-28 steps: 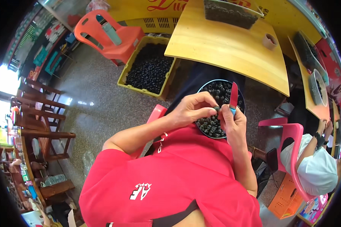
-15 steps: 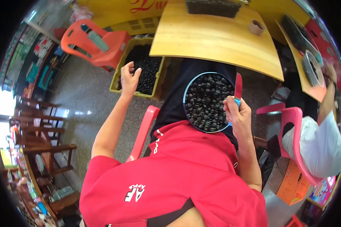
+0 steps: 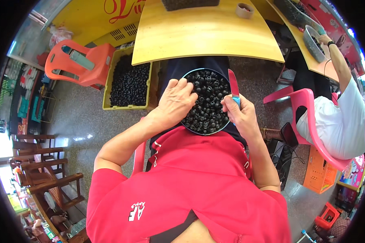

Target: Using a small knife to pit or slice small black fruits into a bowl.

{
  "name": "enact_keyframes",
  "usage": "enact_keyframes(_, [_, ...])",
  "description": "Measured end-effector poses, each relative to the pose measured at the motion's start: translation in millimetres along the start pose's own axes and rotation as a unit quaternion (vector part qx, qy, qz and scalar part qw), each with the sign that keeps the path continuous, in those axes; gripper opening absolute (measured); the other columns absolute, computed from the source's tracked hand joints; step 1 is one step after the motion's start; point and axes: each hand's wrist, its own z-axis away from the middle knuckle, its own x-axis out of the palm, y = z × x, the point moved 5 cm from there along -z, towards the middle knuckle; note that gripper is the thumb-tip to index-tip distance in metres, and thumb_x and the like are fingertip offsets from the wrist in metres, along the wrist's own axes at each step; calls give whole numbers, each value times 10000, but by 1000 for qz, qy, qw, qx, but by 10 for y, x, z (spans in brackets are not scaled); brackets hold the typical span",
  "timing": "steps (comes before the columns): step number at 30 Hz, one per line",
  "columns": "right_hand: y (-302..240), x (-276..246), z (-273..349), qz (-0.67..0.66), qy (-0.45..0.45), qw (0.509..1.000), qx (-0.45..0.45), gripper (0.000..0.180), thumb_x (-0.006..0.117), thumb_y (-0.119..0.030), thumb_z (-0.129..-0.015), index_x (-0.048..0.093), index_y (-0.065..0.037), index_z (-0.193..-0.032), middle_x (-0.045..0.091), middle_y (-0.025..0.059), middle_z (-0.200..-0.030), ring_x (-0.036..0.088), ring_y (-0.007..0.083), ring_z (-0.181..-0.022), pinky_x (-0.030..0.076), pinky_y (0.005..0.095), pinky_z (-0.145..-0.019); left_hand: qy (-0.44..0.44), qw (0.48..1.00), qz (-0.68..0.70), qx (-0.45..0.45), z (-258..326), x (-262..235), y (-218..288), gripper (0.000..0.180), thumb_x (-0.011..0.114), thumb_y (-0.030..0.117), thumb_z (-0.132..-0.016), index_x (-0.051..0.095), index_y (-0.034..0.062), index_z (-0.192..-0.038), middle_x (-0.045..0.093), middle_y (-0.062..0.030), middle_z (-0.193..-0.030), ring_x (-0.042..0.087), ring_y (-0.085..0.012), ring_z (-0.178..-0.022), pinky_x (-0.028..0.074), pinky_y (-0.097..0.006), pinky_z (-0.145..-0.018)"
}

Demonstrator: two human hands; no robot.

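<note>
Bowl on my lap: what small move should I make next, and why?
Perhaps pick one dark round piece from the bowl with your left hand: its curled fingers are over the bowl's left side, while your right hand holds the red-bladed knife.

Well lit overall, brightest at the far left, where a white opening burns out. Glare streaks the grey floor at centre left; shadow darkens beneath the table. Small highlights dot the dark round pieces mid-frame. Fisheye distortion bends straight edges; the corners go black.
</note>
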Motion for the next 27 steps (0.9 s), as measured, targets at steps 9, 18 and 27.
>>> enact_keyframes(9, [-8,33,-22,6,-21,1000,-3,237,595,-271,-955,621,-36,-947,569,-19,-735,403,3,-529,301,166,-460,-56,997,6,53,-39,35,-33,121,671,175,-739,577,100,-750,504,-62,-832,502,-227,-873,374,-352,-756])
enact_keyframes(18, [83,87,-87,46,-20,999,14,226,598,-266,-953,624,-42,-953,592,-20,-762,435,6,-571,334,171,-491,5,970,241,-19,-31,75,-61,119,689,143,-773,587,82,-786,551,-67,-816,545,-246,-822,392,-365,-738])
enact_keyframes(27, [-35,182,-104,43,-9,999,-16,165,579,-204,-954,630,-47,-942,598,-33,-759,426,1,-561,328,176,-480,-1,993,119,-15,-42,172,72,209,718,220,-745,602,80,-849,605,-82,-824,590,-252,-834,420,-386,-734])
